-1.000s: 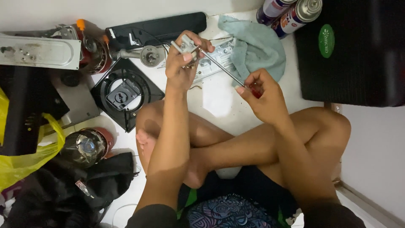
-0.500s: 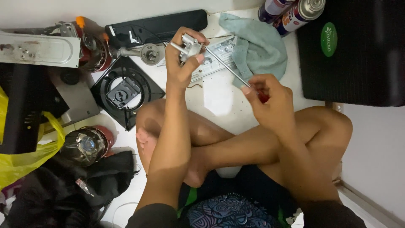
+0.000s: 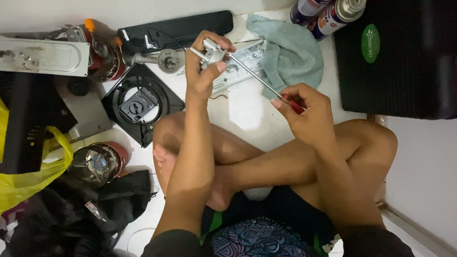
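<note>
White floor is under a person who sits with crossed legs, with a big black case on the right, a black burner frame on the left, a blue cloth at the top and two spray cans beside it. Up above the knees, the left hand is wrapped tight around a small metal valve, and the right hand is closed on the red handle of a screwdriver. Its thin shaft slants up to the valve, and the tip touches it
</note>
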